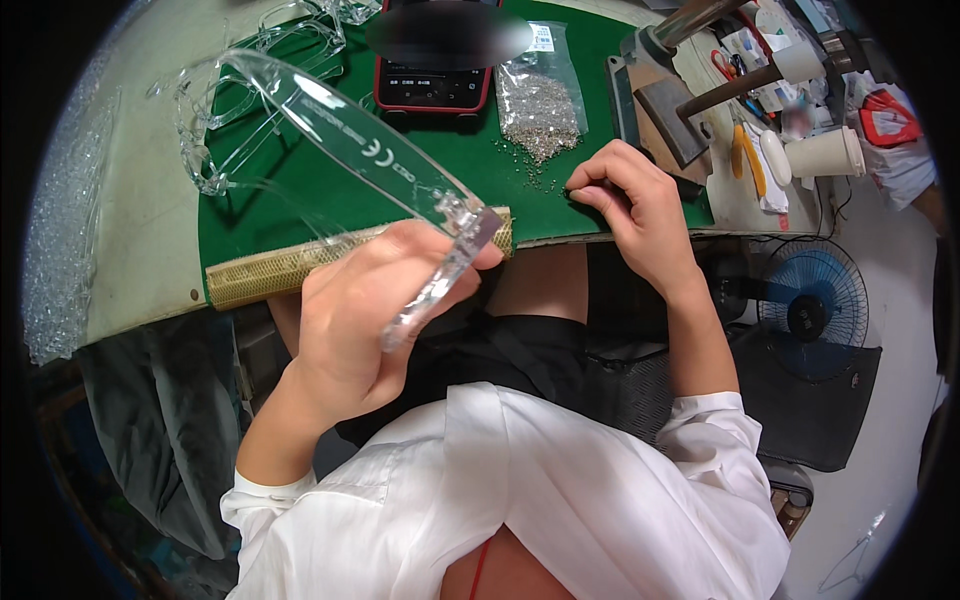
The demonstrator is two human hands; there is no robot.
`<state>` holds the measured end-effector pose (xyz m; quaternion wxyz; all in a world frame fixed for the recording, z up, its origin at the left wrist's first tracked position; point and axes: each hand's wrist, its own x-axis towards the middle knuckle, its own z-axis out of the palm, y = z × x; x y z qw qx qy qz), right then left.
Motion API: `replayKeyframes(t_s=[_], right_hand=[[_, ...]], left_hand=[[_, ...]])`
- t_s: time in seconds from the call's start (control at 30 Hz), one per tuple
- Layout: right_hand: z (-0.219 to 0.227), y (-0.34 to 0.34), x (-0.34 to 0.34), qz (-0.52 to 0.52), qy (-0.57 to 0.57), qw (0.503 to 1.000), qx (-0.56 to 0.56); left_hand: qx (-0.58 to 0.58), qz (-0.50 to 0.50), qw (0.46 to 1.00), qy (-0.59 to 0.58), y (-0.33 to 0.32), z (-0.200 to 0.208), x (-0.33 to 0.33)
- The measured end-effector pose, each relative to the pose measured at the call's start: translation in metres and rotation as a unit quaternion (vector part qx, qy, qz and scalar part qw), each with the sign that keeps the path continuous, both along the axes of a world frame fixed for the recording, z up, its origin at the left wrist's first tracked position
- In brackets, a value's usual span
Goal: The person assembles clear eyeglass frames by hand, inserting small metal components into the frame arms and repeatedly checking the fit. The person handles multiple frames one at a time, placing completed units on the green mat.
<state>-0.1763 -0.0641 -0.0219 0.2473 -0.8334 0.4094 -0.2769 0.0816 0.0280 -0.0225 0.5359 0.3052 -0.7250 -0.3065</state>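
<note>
In my left hand (350, 310) is a clear plastic eyeglass frame (355, 130), raised over the table's front edge. One temple of it stretches up and to the left; fingers are wrapped around the front part. My right hand (640, 205) rests low at the green mat (450, 150), thumb and forefinger pinched together beside scattered tiny metallic pieces (540, 180). Whatever sits in that pinch is too small to make out. These pieces spill from the mouth of a clear plastic bag (540, 95) lying just beyond.
More clear eyeglass frames (210, 165) lie at the mat's left. A phone in a red case (430, 90) stands at the back. On the right are a metal press (680, 115), a yellow-handled tool (745, 160) and a pale cup (825, 155). A gold patterned strip (265, 275) lines the front edge.
</note>
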Motion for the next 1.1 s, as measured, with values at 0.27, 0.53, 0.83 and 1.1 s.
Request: replayKeyframes(t_s=[0.27,0.53,0.83,1.1], right_hand=[[-0.003,0.003,0.006,-0.012,0.008,1.000,-0.018],[0.002,-0.005,0.008,0.039,0.084,0.995,-0.043],[-0.007,0.007,0.003,0.005,0.125,0.983,-0.134],[0.032,-0.001,-0.008,0.018,-0.209,0.977,0.032]], left_hand=[[-0.033,0.022,0.999,-0.023,0.004,-0.004,0.006],[-0.052,0.031,0.997,-0.039,0.004,-0.006,0.011],[-0.054,0.010,0.998,0.013,-0.004,0.004,-0.005],[-0.056,-0.020,0.998,0.014,-0.028,0.012,-0.056]])
